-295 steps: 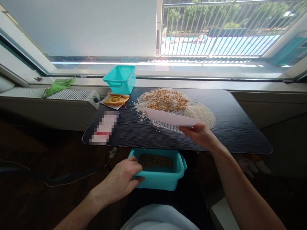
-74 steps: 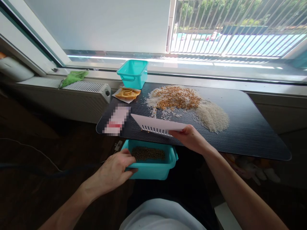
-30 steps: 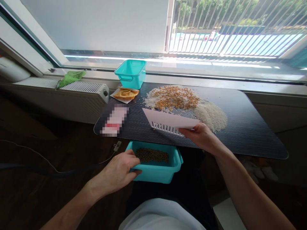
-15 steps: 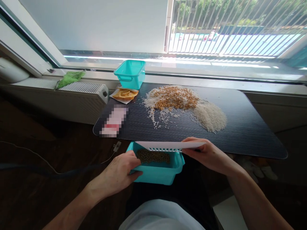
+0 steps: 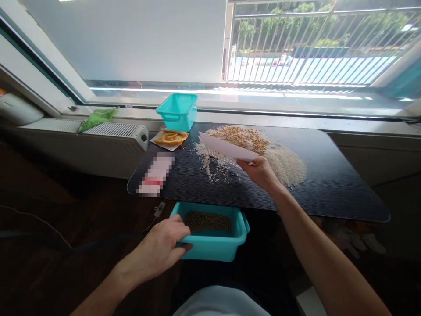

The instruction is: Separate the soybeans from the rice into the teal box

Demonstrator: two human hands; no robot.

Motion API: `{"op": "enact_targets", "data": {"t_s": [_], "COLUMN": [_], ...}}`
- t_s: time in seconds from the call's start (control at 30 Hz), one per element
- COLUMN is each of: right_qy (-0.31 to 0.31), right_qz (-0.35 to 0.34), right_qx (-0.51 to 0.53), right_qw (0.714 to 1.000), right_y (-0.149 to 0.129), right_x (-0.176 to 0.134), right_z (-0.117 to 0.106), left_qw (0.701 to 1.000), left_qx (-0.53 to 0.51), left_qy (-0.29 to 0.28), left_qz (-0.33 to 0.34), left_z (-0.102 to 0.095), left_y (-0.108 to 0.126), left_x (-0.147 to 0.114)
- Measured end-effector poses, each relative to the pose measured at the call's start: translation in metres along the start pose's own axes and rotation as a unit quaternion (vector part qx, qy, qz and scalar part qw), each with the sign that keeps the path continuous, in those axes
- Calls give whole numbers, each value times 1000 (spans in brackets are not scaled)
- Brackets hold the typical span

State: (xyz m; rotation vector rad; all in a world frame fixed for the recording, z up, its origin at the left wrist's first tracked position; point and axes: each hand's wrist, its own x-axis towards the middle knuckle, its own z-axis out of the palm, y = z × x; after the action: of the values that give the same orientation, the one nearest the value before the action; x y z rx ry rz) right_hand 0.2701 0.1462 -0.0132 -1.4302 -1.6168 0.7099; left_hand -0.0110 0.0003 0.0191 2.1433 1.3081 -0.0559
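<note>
My left hand point(image 5: 171, 239) grips the near left rim of a turquoise plastic bin point(image 5: 210, 248), which sits just below the table's front edge. Dark, round chickpea-like grains point(image 5: 207, 221) cover part of its bottom. Over the table, my right hand point(image 5: 259, 171) pinches a white sheet with a row of slots point(image 5: 228, 147) by its right end. The sheet is tilted above the left part of a pile of white rice point(image 5: 286, 164) mixed with golden round grains point(image 5: 243, 134). It hides some of the pile; whether it touches the grains I cannot tell.
A second turquoise bin point(image 5: 179, 114) stands at the back left of the dark table point(image 5: 335, 184). Before it lies a folded yellow cloth point(image 5: 171, 137) on white paper, then a blurred pink-and-white item point(image 5: 156, 175). A green cloth point(image 5: 100, 117) rests on the radiator point(image 5: 115, 130).
My right hand has carried the slotted white sheet up and forward, from above the near bin to the pile on the table. My left hand stays on the bin's rim.
</note>
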Motion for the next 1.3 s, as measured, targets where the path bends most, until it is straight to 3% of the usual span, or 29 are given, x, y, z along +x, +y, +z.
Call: {"op": "enact_targets", "data": {"t_s": [0.27, 0.73, 1.0, 1.3], "right_qy": [-45, -147, -159, -103], "right_qz": [16, 18, 12, 43], "right_qx": [35, 49, 46, -27], "right_qw": [998, 988, 986, 993], "right_y": [14, -2, -18, -11], "right_x": [22, 0, -12, -43], "right_z": [17, -3, -9, -51], "left_qw": [1000, 1000, 1000, 1000], "left_qx": [-16, -10, -3, 6], "left_qy": [-8, -8, 1, -17], "left_qz": [2, -3, 1, 16], "left_z": [0, -1, -1, 0], "left_y": [-3, -5, -4, 1], "left_x": [1, 4, 5, 10]}}
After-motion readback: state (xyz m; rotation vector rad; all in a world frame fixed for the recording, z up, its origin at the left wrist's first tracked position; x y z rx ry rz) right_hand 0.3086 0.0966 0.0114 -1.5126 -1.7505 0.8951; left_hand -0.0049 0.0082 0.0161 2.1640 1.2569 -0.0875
